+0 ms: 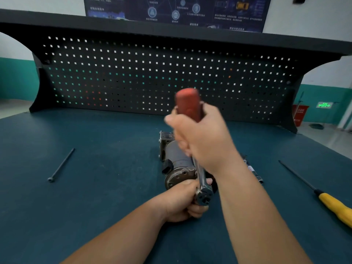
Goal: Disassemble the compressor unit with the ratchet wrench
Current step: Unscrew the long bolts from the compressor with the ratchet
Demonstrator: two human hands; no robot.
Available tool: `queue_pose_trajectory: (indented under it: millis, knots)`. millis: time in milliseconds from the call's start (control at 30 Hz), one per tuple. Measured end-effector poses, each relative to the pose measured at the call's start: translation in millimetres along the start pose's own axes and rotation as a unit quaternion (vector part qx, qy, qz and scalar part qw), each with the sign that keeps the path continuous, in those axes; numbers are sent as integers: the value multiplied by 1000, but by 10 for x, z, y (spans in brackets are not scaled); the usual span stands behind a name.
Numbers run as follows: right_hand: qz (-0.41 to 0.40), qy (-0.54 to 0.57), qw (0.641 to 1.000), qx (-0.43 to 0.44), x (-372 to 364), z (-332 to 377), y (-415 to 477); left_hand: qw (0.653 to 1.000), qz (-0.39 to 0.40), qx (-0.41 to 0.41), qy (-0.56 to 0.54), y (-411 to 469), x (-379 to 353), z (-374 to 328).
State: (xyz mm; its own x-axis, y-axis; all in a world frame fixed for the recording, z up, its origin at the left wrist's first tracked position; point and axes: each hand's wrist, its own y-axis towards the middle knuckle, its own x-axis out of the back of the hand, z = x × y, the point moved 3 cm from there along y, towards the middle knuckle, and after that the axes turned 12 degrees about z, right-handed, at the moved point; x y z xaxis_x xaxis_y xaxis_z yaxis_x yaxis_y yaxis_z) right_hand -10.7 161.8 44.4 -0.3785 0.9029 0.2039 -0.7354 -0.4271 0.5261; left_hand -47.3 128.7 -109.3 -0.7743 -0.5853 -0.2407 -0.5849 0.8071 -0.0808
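The grey metal compressor unit [176,159] lies on its side in the middle of the blue bench mat, its round end plate facing me. A ratchet wrench [200,172] with a red handle stands nearly upright, its chrome head [203,194] at the near end of the unit. My right hand [202,138] grips the red handle, which is blurred by motion. Lower down, my left hand [182,199] is curled around the ratchet head and holds it against the compressor's end. The bolt under the head is hidden.
A long black bolt [61,165] lies loose at the left of the mat. A yellow-handled screwdriver [323,195] lies at the right. A small chrome extension or socket piece [256,173] sits just behind my right forearm. A black pegboard [152,77] backs the bench.
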Motion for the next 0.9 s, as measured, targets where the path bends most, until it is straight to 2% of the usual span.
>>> queue_pose_trajectory:
  millis: [100, 200, 300, 433, 533, 633, 800, 900]
  knots:
    - [-74, 110, 990, 40, 252, 34, -129, 999, 29, -31, -33, -16, -39, -44]
    - [-195, 197, 957, 84, 533, -30, -286, 997, 46, -52, -41, -25, -47, -63]
    - [-330, 293, 894, 82, 780, -222, -539, 994, 62, -61, -61, -42, -87, -90]
    - [-471, 404, 781, 71, 852, -584, -940, 995, 67, -54, -48, -37, -85, -99]
    - [-508, 423, 746, 84, 816, -716, -1087, 995, 68, -58, -52, -35, -74, -88]
    - [-492, 398, 769, 86, 826, -635, -1038, 995, 60, -56, -61, -42, -74, -77]
    - [-380, 311, 867, 84, 819, -311, -706, 996, 59, -49, -52, -25, -74, -64]
    - [-312, 246, 914, 82, 727, -150, -490, 996, 57, -46, -48, -27, -77, -68]
